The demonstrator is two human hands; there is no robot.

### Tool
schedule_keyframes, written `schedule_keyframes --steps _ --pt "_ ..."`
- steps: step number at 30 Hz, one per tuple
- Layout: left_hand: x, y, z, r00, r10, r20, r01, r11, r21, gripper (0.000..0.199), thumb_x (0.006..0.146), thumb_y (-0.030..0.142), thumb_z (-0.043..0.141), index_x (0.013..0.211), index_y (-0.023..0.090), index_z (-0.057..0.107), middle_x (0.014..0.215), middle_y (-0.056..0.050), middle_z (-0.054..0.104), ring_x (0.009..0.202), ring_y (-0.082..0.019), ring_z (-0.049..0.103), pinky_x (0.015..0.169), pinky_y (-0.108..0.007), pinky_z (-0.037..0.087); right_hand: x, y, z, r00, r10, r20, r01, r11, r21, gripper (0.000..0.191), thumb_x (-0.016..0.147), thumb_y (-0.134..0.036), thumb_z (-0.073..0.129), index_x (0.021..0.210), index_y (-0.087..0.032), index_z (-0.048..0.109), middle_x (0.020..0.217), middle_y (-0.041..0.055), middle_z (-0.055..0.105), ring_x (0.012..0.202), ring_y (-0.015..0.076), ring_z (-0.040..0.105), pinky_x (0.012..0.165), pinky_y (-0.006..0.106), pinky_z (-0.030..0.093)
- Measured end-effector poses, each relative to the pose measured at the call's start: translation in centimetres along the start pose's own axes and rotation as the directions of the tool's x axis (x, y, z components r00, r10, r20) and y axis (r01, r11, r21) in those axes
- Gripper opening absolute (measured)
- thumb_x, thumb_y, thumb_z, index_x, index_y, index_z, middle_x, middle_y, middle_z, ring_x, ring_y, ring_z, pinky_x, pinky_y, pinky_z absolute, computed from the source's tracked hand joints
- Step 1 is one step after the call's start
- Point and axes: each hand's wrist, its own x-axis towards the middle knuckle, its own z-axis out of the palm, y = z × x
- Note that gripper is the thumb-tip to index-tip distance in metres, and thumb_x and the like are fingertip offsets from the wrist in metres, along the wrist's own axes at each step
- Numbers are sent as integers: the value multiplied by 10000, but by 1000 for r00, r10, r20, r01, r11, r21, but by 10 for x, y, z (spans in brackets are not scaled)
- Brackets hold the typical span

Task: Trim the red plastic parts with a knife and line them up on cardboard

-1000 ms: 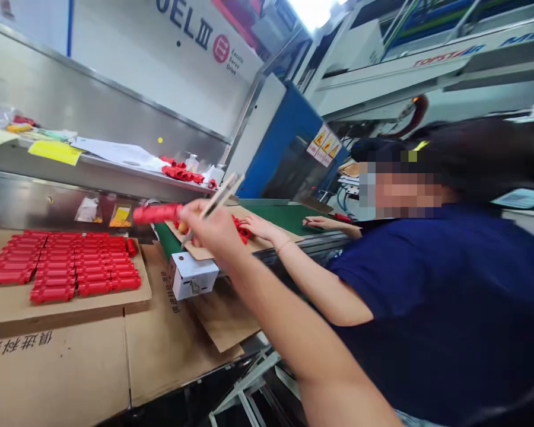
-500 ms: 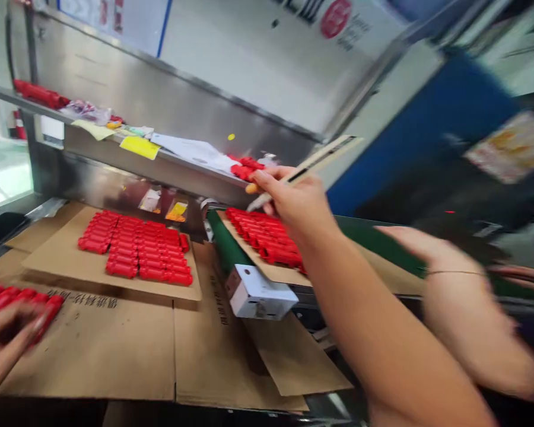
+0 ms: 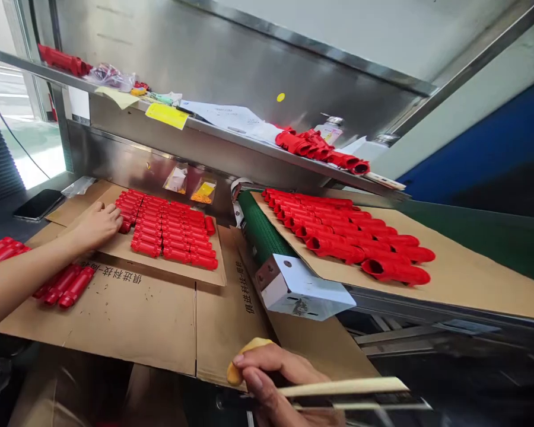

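Observation:
My left hand point(image 3: 98, 225) reaches over from the left edge, its fingers curled down on a red tube point(image 3: 125, 226) at the left side of the rows of red tubes point(image 3: 173, 228) lying on a cardboard sheet point(image 3: 204, 276). At the bottom, my right hand point(image 3: 278, 382) is closed around a pale stick-like tool point(image 3: 351, 388) that points right; its exact kind is unclear. A yellow finger cot point(image 3: 234, 370) covers one fingertip of this hand. Beneath my left forearm lie more loose red tubes point(image 3: 75, 287).
A green conveyor belt point(image 3: 263, 231) carries cardboard with rows of red tubular parts point(image 3: 338, 228). Its white metal end bracket point(image 3: 307, 290) juts toward me. Above, a metal shelf point(image 3: 231, 133) holds papers and red parts. A phone point(image 3: 38, 204) lies at far left.
My left hand has gone from the loose tubes to the cardboard rows. My right hand has dropped from above the belt to the bottom, still holding the tool. Another arm at right has left view.

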Motion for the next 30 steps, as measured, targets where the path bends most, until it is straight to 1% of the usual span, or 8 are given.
schedule_keyframes --steps 6,9,11,12,15,18,22,30 --pt "-26 21 -28 982 -191 -8 184 955 -233 186 851 302 751 797 220 592 919 -184 719 1109 -417 648 1013 -575 439 -11 33 35 953 293 72 -302 924 237 463 854 -667 845 830 -206 830 751 63 736 418 85 495 355 203 358" --pt "-70 64 -38 948 -311 71 310 844 -439 285 943 481 629 1014 205 643 927 -153 748 846 -326 710 750 -440 536 -7 47 52 932 313 183 -354 892 282 463 868 -652 839 879 -189 821 709 32 712 407 63 459 366 188 354" --pt "-112 101 -35 908 -373 190 414 732 -541 439 1015 585 494 1057 182 662 803 -132 743 579 -237 627 543 -347 468 -2 55 66 917 291 274 -368 882 295 458 885 -640 822 984 -192 824 673 3 687 389 54 441 367 179 341" --pt "-135 119 -31 873 -404 272 482 638 -601 477 1007 610 510 1034 165 680 762 -130 741 477 -178 532 474 -302 400 0 58 73 912 270 308 -363 882 302 462 892 -631 813 1045 -195 822 653 -11 674 383 51 433 367 175 331" --pt "-191 163 -10 653 -437 619 669 -51 -741 458 871 562 809 953 115 757 780 -162 777 410 -59 383 457 -241 313 2 63 97 878 266 398 -397 870 293 437 888 -574 821 1103 -193 809 613 -39 637 387 60 417 360 182 317" --pt "-224 184 10 583 -381 718 618 -366 -696 400 820 475 913 928 101 823 728 -118 761 390 -10 322 463 -217 312 -3 62 114 823 293 487 -460 846 268 366 870 -540 841 955 -188 789 607 -35 640 414 66 422 361 184 305" --pt "-242 186 21 537 -397 745 593 -450 -667 359 849 431 908 980 101 856 724 -149 780 393 -11 326 463 -202 320 -14 63 121 764 332 554 -517 828 217 369 873 -545 828 829 -191 732 619 -27 642 451 72 447 381 182 310" --pt "-250 188 23 501 -413 761 596 -473 -649 350 825 432 926 920 102 863 701 -184 790 391 -13 331 452 -185 307 -30 66 123 763 369 531 -557 792 250 380 855 -569 813 801 -215 685 623 -32 627 493 98 496 431 207 352"
